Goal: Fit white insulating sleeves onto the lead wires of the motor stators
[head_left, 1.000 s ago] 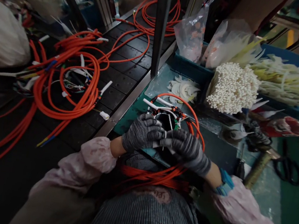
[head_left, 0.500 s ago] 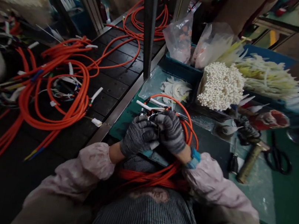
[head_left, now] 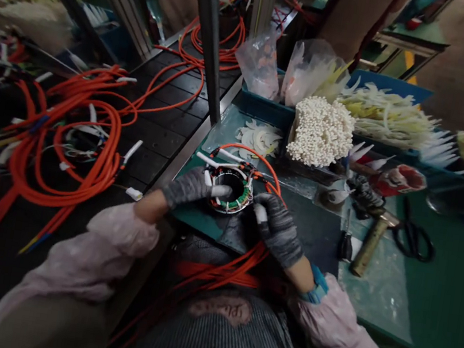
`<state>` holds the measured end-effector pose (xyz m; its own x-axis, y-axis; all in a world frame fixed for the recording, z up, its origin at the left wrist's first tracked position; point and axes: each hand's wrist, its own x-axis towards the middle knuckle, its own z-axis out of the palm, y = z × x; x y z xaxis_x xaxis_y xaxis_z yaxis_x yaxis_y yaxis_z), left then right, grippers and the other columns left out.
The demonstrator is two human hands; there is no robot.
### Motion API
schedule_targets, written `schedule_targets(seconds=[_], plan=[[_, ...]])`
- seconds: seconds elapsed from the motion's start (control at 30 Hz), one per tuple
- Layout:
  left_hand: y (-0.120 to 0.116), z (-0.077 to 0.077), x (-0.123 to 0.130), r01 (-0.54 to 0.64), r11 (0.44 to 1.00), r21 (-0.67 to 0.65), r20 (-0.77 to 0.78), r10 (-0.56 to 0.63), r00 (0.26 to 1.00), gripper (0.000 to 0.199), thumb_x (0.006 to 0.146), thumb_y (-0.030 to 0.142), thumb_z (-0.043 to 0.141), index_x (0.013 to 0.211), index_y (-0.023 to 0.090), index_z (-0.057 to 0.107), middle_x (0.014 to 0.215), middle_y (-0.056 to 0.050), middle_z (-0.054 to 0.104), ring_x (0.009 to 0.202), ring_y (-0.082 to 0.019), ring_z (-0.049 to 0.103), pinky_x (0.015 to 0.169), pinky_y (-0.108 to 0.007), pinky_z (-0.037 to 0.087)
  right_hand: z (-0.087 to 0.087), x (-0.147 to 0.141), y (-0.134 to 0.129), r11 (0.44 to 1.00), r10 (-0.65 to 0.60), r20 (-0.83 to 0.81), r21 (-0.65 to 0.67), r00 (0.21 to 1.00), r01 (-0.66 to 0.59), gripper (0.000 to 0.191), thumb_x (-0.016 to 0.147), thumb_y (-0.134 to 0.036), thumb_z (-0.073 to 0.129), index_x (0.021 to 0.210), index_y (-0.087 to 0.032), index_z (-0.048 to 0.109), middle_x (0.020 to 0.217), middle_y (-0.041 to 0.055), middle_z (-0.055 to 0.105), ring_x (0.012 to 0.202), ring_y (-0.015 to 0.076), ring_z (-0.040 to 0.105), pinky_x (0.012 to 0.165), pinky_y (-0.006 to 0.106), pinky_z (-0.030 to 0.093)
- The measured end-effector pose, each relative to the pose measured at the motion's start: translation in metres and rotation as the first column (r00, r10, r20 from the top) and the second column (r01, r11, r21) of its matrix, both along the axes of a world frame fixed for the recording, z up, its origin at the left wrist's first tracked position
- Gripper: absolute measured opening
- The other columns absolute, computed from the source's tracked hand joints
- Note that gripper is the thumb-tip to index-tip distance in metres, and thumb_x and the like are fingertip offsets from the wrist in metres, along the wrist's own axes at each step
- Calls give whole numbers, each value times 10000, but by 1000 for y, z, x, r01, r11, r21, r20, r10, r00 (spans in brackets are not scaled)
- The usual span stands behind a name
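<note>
A ring-shaped motor stator (head_left: 234,202) with green windings and white lacing sits on the green worktop, its round opening facing up. My left hand (head_left: 189,188), in a grey glove with pale fingertips, grips its left side, one digit reaching into the opening. Just right of the ring is my gloved right hand (head_left: 280,228). Its fingers are bent together; whatever they may hold is too small to make out. White sleeves (head_left: 220,162) and an orange cable (head_left: 274,166) lie at the stator's far side. More orange cable (head_left: 221,274) crosses my lap.
Right of the hands lie a hammer (head_left: 367,246), scissors (head_left: 416,239) and a dark-handled tool (head_left: 345,246). Behind stand a bundle of white sticks (head_left: 321,132) and blue bins (head_left: 263,108). Left, coiled orange cables (head_left: 102,166) cover a dark slatted surface beside a metal post (head_left: 208,42).
My hands have parted from close together over the stator, left hand leftward, right hand right and down. The stator's ring now shows between them. The whole view has shifted slightly.
</note>
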<state>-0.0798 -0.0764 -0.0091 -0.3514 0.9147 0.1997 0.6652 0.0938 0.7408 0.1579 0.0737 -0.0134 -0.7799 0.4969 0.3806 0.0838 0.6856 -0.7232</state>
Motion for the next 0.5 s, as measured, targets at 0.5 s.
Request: schedule_targets(seconds=[0.5], plan=[[-21, 22, 94, -244, 963, 114, -282, 267, 921, 705, 768, 403, 977, 1374, 203, 678, 1418, -168, 683, 1356, -416, 653, 1192, -664, 559, -43, 67, -41, 985, 116, 69, -136, 991, -106, 267, 1114, -420, 563, 1238, -323, 779, 1099, 69, 829, 1066, 310, 817, 998, 508, 712]])
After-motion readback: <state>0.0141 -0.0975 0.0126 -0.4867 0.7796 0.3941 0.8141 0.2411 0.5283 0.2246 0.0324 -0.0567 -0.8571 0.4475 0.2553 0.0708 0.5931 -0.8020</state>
